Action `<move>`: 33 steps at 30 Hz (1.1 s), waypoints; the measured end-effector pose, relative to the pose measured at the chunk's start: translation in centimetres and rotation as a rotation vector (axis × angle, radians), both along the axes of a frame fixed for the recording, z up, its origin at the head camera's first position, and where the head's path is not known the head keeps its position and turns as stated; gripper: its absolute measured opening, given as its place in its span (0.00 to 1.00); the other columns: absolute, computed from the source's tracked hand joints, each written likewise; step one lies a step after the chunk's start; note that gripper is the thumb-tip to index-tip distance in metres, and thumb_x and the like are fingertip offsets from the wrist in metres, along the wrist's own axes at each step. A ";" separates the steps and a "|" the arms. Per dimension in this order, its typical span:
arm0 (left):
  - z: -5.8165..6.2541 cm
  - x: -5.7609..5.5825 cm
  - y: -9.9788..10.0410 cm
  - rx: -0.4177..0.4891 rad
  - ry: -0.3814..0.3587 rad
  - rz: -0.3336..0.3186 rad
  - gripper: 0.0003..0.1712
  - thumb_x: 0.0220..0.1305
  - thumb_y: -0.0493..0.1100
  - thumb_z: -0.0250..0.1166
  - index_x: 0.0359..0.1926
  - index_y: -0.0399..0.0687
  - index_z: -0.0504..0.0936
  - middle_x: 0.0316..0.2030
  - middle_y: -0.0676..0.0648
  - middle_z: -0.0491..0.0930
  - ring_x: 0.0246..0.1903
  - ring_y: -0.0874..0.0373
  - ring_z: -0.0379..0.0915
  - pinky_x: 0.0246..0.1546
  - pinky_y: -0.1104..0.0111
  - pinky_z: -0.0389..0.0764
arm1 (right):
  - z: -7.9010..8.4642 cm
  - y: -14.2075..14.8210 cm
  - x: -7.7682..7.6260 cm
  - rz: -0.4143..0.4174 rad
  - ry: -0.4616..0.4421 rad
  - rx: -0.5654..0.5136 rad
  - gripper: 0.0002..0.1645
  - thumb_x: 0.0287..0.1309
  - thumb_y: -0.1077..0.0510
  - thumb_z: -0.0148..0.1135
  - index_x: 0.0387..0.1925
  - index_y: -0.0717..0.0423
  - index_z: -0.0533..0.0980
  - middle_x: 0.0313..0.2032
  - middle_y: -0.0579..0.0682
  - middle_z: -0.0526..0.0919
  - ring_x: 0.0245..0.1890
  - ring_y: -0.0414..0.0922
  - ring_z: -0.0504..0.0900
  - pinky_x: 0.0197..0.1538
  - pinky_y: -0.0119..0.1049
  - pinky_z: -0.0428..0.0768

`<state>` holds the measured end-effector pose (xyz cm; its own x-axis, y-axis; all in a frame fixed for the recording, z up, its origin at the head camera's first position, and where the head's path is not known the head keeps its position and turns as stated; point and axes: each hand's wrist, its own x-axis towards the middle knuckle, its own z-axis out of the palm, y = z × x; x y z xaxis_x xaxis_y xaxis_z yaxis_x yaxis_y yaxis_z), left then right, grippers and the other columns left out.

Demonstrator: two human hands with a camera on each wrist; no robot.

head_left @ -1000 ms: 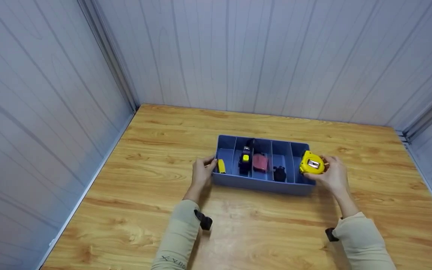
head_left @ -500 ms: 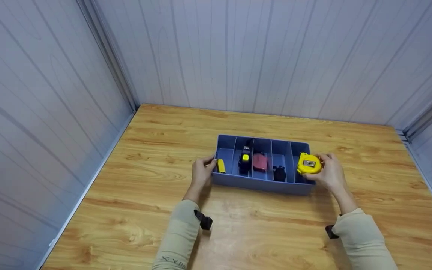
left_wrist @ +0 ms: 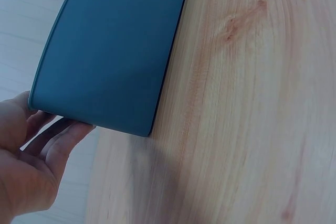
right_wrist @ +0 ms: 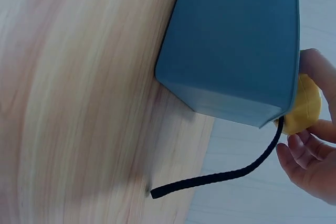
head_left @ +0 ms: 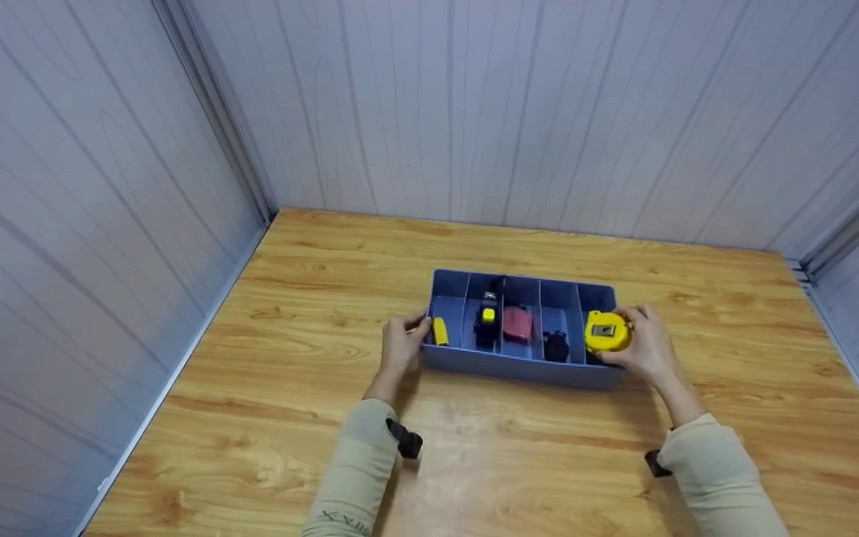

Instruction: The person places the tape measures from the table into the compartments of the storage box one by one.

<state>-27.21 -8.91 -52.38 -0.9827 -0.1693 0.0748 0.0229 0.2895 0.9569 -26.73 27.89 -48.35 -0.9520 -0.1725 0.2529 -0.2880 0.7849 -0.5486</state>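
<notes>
A blue divided box lies lengthwise on the wooden table. My left hand grips its left end, with the thumb at the rim and the other fingers against the outer end wall, as the left wrist view shows. In my right hand is a yellow tape measure, pinched between thumb and fingers over the rightmost compartment. In the right wrist view, a black wrist cord hangs from near the tape measure over the box's rim. Part of the tape measure is hidden by the box wall there.
From left to right, the other compartments hold a small yellow object, a black tape measure with a yellow button, a red object and a small black object. Pale panel walls enclose the table.
My right hand has moved left with the yellow tape measure, from the box's right edge to over the rightmost compartment, and slightly turned it. The left hand and the box have stayed put.
</notes>
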 end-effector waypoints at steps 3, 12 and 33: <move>0.0 0.1 0.0 -0.010 -0.017 0.008 0.15 0.59 0.36 0.60 0.48 0.35 0.78 0.42 0.39 0.79 0.40 0.52 0.76 0.38 0.68 0.78 | -0.3 -0.2 0.0 0.022 0.024 0.003 0.40 0.25 0.62 0.77 0.46 0.71 0.70 0.40 0.63 0.67 0.40 0.57 0.67 0.46 0.52 0.68; -0.1 0.0 0.0 -0.026 -0.006 0.002 0.15 0.60 0.35 0.59 0.47 0.34 0.78 0.41 0.38 0.79 0.41 0.52 0.76 0.39 0.67 0.77 | -1.0 -0.1 -0.2 0.056 0.021 -0.018 0.39 0.25 0.63 0.77 0.45 0.69 0.70 0.41 0.62 0.67 0.43 0.57 0.65 0.48 0.53 0.65; -0.1 0.0 0.0 0.009 0.006 -0.013 0.15 0.60 0.35 0.59 0.47 0.33 0.78 0.42 0.38 0.79 0.42 0.52 0.75 0.41 0.68 0.77 | -1.9 -0.4 -1.1 0.084 -0.052 0.044 0.38 0.29 0.64 0.75 0.47 0.71 0.71 0.45 0.66 0.67 0.46 0.60 0.62 0.49 0.54 0.66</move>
